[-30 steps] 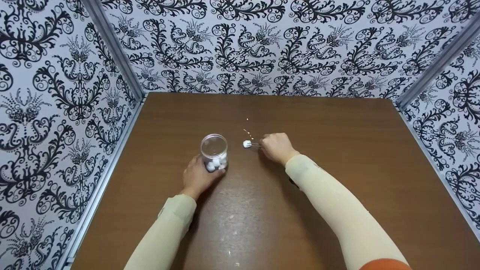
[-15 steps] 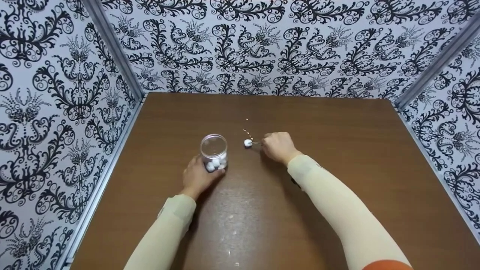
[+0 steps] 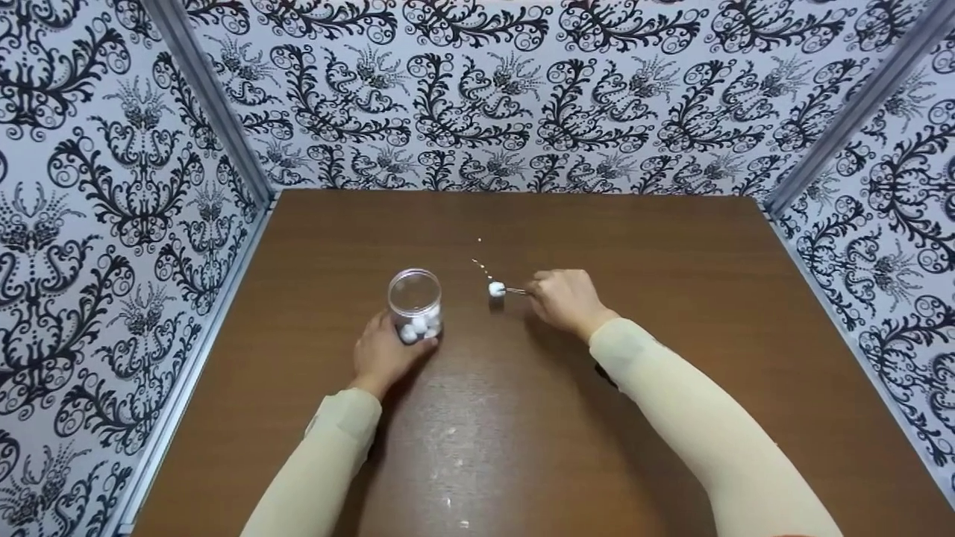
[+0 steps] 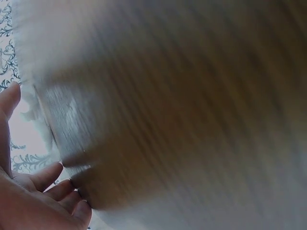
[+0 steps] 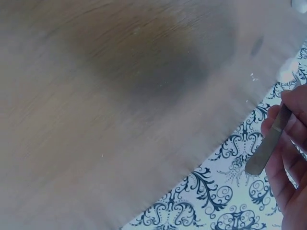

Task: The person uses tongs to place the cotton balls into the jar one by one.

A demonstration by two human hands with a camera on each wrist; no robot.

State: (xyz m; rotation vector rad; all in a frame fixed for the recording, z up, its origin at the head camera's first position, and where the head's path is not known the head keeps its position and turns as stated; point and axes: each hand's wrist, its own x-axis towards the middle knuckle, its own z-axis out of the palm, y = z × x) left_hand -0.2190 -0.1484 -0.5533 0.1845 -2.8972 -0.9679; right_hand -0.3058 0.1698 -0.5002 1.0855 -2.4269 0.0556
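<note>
My left hand (image 3: 382, 356) grips the lower side of a clear open jar (image 3: 415, 294) standing upright on the table. Several small white balls, soft-looking like cotton balls (image 3: 419, 326), lie at its bottom. In the left wrist view, the fingers (image 4: 47, 176) curve around the jar, which is mostly washed out. My right hand (image 3: 571, 298) pinches a metal fork (image 5: 268, 148) by its handle. At the fork's tip sits one white ball (image 3: 497, 289), held just above the table, with its dark shadow or reflection below. How the tines hold it is too small to tell.
The brown wooden table (image 3: 507, 418) is shiny. A short line of tiny white specks (image 3: 481, 266) lies on it behind the fork, perhaps glints. Patterned black-and-white walls (image 3: 477, 97) with grey corner posts enclose the back and sides.
My right hand has lifted the fork with the white ball off the table and shifted slightly right. The head view has turned a little. My left hand keeps its hold on the jar.
</note>
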